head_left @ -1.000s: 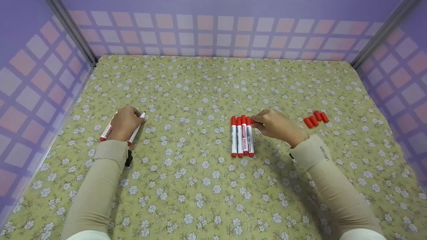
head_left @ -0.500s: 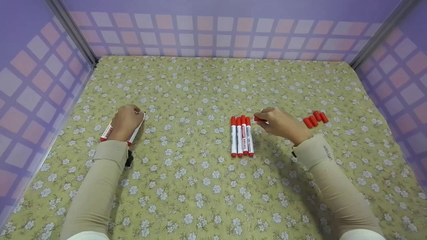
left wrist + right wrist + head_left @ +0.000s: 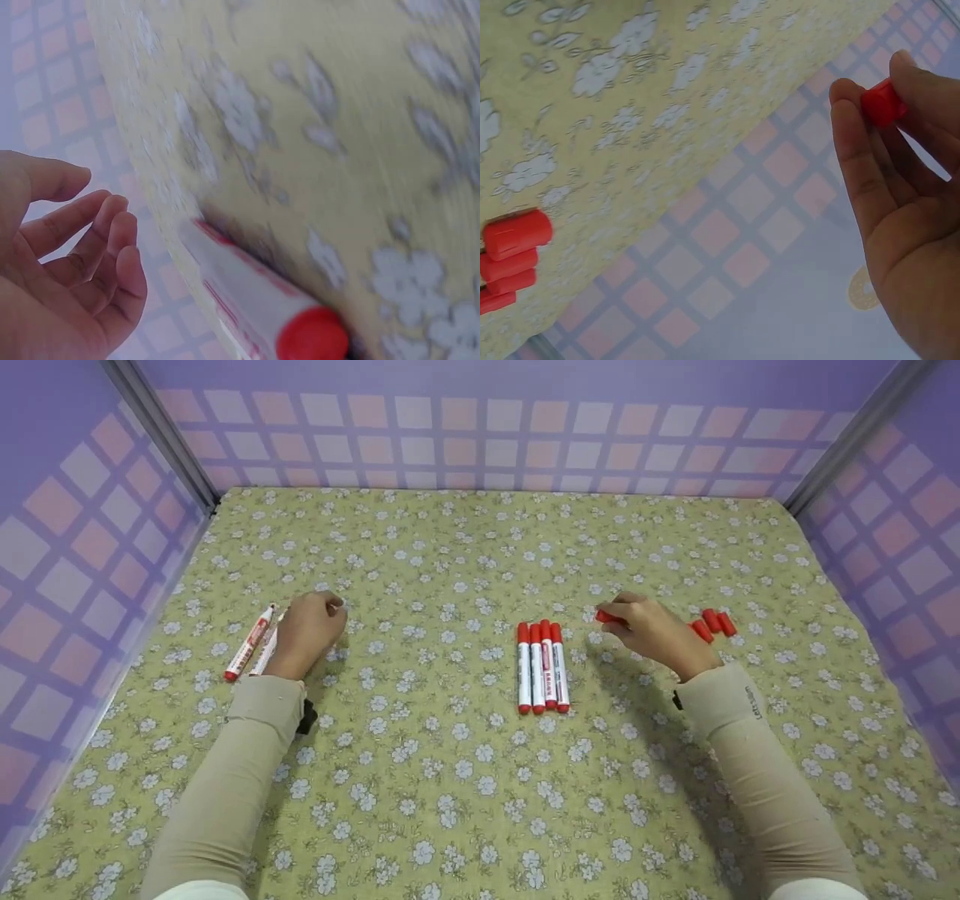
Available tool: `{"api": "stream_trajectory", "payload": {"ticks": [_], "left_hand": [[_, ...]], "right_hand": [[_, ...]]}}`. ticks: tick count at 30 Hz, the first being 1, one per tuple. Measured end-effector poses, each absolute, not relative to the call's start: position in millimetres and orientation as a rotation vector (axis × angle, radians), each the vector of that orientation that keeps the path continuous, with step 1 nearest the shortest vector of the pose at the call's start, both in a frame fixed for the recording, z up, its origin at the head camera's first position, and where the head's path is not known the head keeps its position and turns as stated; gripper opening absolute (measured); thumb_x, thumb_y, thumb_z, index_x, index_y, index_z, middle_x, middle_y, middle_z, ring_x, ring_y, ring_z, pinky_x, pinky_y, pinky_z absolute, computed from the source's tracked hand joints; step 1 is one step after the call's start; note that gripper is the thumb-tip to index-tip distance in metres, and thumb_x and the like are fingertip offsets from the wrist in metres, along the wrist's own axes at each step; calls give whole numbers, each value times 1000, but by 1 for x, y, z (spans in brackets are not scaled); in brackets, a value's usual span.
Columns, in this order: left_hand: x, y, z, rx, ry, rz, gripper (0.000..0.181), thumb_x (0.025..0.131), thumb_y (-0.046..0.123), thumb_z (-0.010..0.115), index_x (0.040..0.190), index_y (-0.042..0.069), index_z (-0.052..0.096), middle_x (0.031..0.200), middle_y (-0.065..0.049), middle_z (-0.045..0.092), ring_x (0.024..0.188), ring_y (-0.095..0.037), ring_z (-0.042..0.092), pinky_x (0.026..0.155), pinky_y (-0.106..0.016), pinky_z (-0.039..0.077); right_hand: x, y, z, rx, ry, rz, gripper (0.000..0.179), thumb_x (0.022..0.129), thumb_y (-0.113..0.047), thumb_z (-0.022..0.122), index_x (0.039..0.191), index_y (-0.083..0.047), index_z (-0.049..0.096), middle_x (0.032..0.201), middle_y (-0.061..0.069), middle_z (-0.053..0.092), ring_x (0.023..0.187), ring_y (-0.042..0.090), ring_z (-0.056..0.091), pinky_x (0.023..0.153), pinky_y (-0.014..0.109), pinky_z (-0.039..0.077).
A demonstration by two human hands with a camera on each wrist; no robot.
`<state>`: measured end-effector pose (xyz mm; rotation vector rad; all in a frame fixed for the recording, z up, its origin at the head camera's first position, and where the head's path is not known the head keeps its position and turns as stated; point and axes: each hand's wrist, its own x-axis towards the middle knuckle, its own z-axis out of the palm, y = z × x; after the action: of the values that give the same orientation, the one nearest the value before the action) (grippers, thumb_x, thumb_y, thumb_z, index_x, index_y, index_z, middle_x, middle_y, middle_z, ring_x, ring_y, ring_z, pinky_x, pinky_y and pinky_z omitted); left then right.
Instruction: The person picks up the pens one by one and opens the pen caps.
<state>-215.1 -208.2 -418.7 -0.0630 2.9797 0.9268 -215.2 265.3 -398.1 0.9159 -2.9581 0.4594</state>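
My left hand is over the left part of the table, its fingers loosely bent; in the left wrist view they hold nothing. Beside it lies an uncapped red-and-white marker, and a second marker is partly hidden under the hand. One marker with a red end appears close up in the left wrist view. Between thumb and fingers, my right hand pinches a red marker cap, held above the cloth right of a row of several capped markers.
Several loose red caps lie on the right, partly behind the right hand; they also show in the right wrist view. A yellow floral cloth covers the table. Purple checked walls bound it at the back and both sides.
My right hand has drawn the red cap rightward, away from the row of capped markers. My left hand has shifted right and slightly away, uncovering more of the markers on its left.
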Motion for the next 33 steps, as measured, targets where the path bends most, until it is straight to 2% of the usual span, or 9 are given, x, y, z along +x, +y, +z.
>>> {"api": "stream_trajectory", "payload": {"ticks": [4, 9, 16, 20, 23, 26, 29, 31, 33], "left_hand": [[-216, -194, -418, -23, 2928, 1002, 37, 99, 19, 45, 128, 0, 59, 113, -21, 63, 68, -21, 53, 63, -36, 43], [-216, -175, -419, 47, 2882, 1060, 37, 99, 19, 45, 128, 0, 58, 114, -19, 61, 79, -23, 57, 69, -36, 46], [-211, -150, -420, 107, 2768, 1174, 37, 99, 20, 45, 130, 1, 56, 118, -18, 59, 80, -24, 57, 67, -34, 44], [-209, -136, -421, 146, 2709, 1226, 38, 100, 21, 46, 129, 0, 56, 118, -17, 60, 87, -29, 62, 68, -34, 47], [-208, -127, -423, 159, 2668, 1246, 37, 100, 21, 47, 129, 0, 57, 118, -17, 59, 91, -30, 62, 71, -36, 47], [-207, -117, -426, 177, 2623, 1273, 36, 99, 20, 48, 129, 0, 57, 120, -17, 58, 101, -28, 59, 79, -38, 49], [-207, -107, -428, 201, 2570, 1294, 37, 100, 21, 48, 130, 1, 56, 123, -17, 57, 108, -30, 57, 87, -42, 49], [-208, -99, -429, 207, 2542, 1299, 37, 100, 22, 49, 130, 2, 56, 123, -16, 57, 110, -29, 57, 88, -43, 49], [-208, -92, -429, 217, 2526, 1288, 37, 100, 23, 49, 130, 3, 56, 123, -15, 57, 108, -29, 57, 88, -42, 49]], "right_hand": [[-216, 277, -402, 859, -2948, 465, 32, 92, -8, 63, 122, 3, 63, 101, 20, 59, 83, 29, 63, 68, 40, 54], [-220, 292, -404, 783, -2989, 509, 35, 92, -6, 62, 126, 5, 60, 104, 23, 59, 86, 31, 62, 70, 42, 53], [-221, 314, -409, 722, -2995, 575, 34, 91, -3, 63, 123, 8, 60, 100, 24, 62, 82, 32, 62, 68, 43, 52], [-219, 325, -408, 650, -3029, 584, 36, 92, -3, 62, 125, 9, 59, 106, 27, 64, 90, 36, 64, 74, 47, 53], [-219, 333, -408, 587, -3052, 621, 36, 93, -4, 61, 125, 10, 58, 110, 29, 64, 93, 38, 65, 77, 49, 54], [-218, 342, -409, 506, -3072, 692, 35, 94, -5, 60, 126, 9, 58, 110, 29, 64, 84, 35, 65, 69, 44, 54], [-218, 350, -410, 413, -3092, 749, 34, 96, -6, 57, 126, 8, 58, 105, 27, 66, 73, 30, 61, 61, 38, 49], [-218, 356, -411, 347, -3106, 777, 34, 97, -8, 55, 128, 6, 58, 107, 27, 65, 76, 32, 61, 64, 40, 50], [-218, 360, -411, 309, -3111, 784, 35, 97, -9, 55, 128, 6, 57, 112, 29, 63, 87, 38, 63, 74, 48, 52]]}}
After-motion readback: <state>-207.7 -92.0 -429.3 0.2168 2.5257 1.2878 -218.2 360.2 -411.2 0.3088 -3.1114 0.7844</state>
